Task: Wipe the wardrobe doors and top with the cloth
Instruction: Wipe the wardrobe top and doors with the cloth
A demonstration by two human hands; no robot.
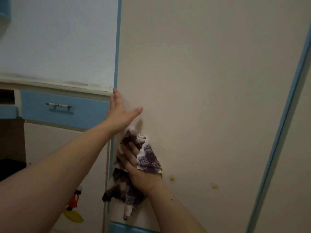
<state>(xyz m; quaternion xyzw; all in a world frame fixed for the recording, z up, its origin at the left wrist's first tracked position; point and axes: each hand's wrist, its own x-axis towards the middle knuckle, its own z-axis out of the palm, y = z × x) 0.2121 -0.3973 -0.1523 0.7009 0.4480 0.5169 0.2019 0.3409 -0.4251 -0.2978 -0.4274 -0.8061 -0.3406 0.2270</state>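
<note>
**Fingers on cloth, door panel mid-wipe**

Fingers of the right hand are curled into the checked cloth, bunching it against the cream wardrobe door; grip reads as clenched on the cloth, palm pressing toward the panel. Fingers of the left hand are spread flat and released, holding nothing, laid at the door's left edge by the blue trim strip, at about 11 o'clock from the cloth.

Cloth location: on the door's lower left area, part wadded above the right hand, the rest hanging loose toward 7 o'clock below the wrist.

Handling judgement: cloth looks light, soft and limp, a woven dish-towel type. It folds rather than holds shape, so the dangling tail will drag and flap. Best taken in the middle, wadded into a pad under the palm, with loose ends tucked in. Whether it is damp cannot be told in this dim view.

Door panel: stiff, smooth, probably laminate; should take firm pressure.

Residue: two yellowish spots at 3 to 4 o'clock from the right hand, not yet wiped. A drawer with a bar handle lies at 9 o'clock, beyond the left hand.
</note>
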